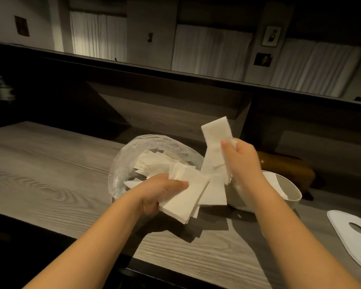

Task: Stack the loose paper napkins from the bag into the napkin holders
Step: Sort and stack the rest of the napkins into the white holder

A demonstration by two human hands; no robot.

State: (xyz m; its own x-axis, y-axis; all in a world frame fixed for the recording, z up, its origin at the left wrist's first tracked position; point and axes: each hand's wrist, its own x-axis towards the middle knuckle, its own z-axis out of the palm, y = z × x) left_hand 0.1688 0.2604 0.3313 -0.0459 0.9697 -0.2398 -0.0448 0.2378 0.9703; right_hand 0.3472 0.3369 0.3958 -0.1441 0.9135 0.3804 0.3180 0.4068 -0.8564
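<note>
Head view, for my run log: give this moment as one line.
left hand: holds napkin stack | right hand: holds upright napkin bundle | plastic bag: napkins inside | white holder: behind hands

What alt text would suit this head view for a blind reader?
Above a wooden counter, the left hand grips a fanned napkin stack and the right hand holds more napkins upright, by a clear bag and white holder.

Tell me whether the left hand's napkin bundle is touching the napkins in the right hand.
Cannot tell. In the head view the left hand's bundle overlaps the right hand's napkins in the image, with no visible gap or clear contact.
</note>
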